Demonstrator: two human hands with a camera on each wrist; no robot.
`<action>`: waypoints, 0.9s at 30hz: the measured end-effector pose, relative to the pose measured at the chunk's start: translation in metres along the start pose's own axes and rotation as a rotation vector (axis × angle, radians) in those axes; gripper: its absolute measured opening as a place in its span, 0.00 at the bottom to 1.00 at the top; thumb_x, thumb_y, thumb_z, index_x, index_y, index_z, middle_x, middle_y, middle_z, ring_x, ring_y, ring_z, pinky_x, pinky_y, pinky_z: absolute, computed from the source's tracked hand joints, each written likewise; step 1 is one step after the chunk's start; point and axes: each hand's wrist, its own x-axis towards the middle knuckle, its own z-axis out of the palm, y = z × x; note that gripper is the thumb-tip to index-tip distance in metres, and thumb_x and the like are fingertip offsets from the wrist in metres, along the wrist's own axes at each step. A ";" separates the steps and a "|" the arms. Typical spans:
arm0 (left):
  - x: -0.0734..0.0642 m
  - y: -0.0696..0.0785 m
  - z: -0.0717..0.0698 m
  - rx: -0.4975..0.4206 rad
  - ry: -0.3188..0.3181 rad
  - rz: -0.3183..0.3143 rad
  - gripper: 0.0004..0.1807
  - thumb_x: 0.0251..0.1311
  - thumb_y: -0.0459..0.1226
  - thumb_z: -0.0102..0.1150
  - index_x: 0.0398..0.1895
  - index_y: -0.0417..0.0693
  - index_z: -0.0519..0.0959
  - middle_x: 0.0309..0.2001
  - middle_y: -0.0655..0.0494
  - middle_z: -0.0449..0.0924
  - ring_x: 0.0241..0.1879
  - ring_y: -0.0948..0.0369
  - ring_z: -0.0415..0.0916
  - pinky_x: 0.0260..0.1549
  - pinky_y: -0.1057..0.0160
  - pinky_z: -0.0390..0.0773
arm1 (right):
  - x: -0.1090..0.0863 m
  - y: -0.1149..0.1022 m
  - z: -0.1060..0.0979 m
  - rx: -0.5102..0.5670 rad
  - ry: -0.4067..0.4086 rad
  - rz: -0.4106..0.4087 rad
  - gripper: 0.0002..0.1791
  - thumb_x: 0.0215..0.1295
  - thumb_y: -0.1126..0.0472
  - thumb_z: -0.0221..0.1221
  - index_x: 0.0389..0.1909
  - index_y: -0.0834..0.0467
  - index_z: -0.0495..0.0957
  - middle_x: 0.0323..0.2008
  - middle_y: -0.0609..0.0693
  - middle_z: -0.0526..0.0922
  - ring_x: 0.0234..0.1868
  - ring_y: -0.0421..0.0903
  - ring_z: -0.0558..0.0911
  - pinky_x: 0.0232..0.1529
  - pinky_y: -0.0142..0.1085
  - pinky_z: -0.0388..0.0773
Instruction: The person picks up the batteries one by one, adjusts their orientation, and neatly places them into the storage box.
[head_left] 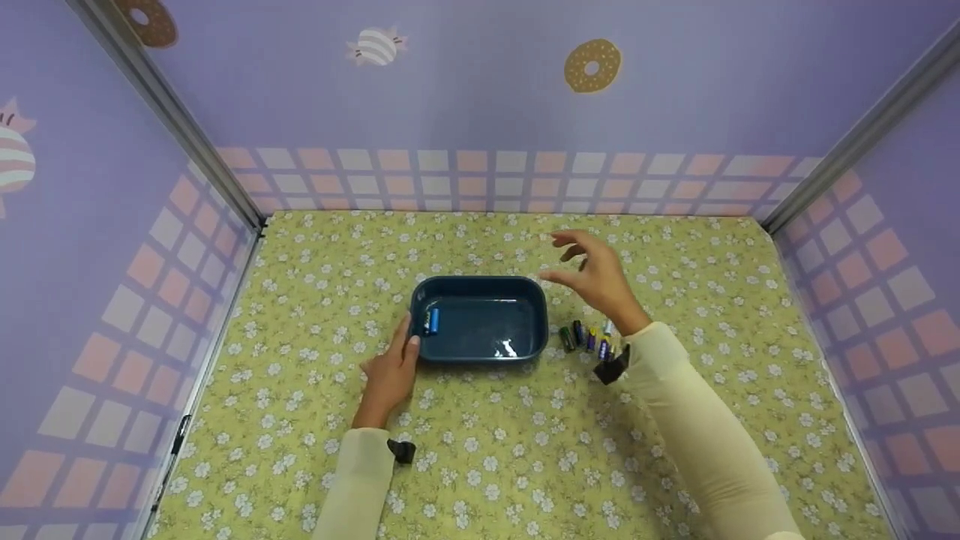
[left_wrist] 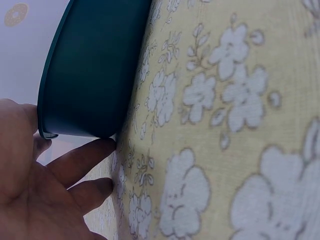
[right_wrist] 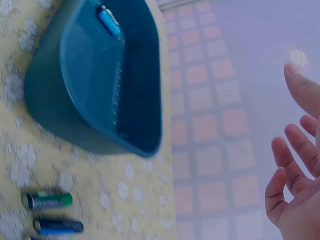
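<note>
A dark blue-green plastic basin (head_left: 480,330) stands on the flowered tabletop. My left hand (head_left: 391,371) holds its left side: the thumb lies at the rim and the fingers (left_wrist: 87,160) reach along the outer wall. Inside the basin, by its left wall, lies a blue battery (head_left: 434,321), seemingly with another beside it. My right hand (head_left: 596,277) hovers beyond the basin's right rim, thumb and fingers spread apart, holding nothing. Under the right wrist several batteries lie on the cloth, among them a green one (right_wrist: 47,200) and a blue one (right_wrist: 58,226); the sleeve partly hides this group.
A pale yellow cloth with white flowers (head_left: 480,472) covers the tabletop. Purple walls with pink and white checks (head_left: 472,180) enclose it at the back and both sides. Each wrist carries a small black device, such as the one on the right cuff (head_left: 613,367).
</note>
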 end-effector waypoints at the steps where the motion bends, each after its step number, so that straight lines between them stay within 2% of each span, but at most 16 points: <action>1: 0.000 0.000 0.000 0.002 0.000 -0.003 0.37 0.76 0.67 0.26 0.84 0.71 0.42 0.77 0.46 0.61 0.73 0.33 0.62 0.66 0.20 0.24 | -0.002 0.002 -0.005 0.001 0.014 0.002 0.34 0.57 0.45 0.75 0.65 0.44 0.77 0.56 0.47 0.83 0.48 0.47 0.82 0.42 0.47 0.78; 7: 0.000 0.001 0.000 -0.008 -0.008 -0.015 0.37 0.77 0.66 0.27 0.84 0.70 0.42 0.77 0.45 0.63 0.73 0.33 0.61 0.66 0.20 0.23 | -0.014 0.016 -0.030 0.010 0.084 0.033 0.33 0.58 0.45 0.74 0.66 0.42 0.77 0.55 0.46 0.83 0.49 0.47 0.82 0.41 0.38 0.76; 13: 0.000 0.001 -0.001 -0.016 -0.010 -0.014 0.37 0.77 0.66 0.27 0.84 0.71 0.41 0.77 0.46 0.63 0.74 0.33 0.60 0.67 0.21 0.22 | -0.028 0.032 -0.045 0.000 0.128 0.090 0.33 0.60 0.46 0.73 0.66 0.44 0.76 0.55 0.48 0.83 0.49 0.46 0.82 0.42 0.36 0.76; 21: -0.001 0.002 -0.002 -0.009 -0.010 -0.015 0.37 0.77 0.66 0.27 0.84 0.71 0.41 0.78 0.46 0.61 0.73 0.33 0.60 0.67 0.21 0.23 | -0.048 0.060 -0.052 0.010 0.155 0.135 0.32 0.63 0.47 0.72 0.67 0.45 0.75 0.58 0.52 0.82 0.51 0.52 0.81 0.42 0.36 0.74; 27: -0.001 0.001 -0.001 -0.018 -0.020 -0.015 0.37 0.77 0.66 0.26 0.84 0.72 0.40 0.79 0.47 0.59 0.75 0.33 0.58 0.67 0.21 0.22 | -0.065 0.078 -0.052 -0.004 0.143 0.186 0.33 0.63 0.47 0.71 0.69 0.43 0.74 0.59 0.52 0.81 0.52 0.49 0.81 0.43 0.36 0.73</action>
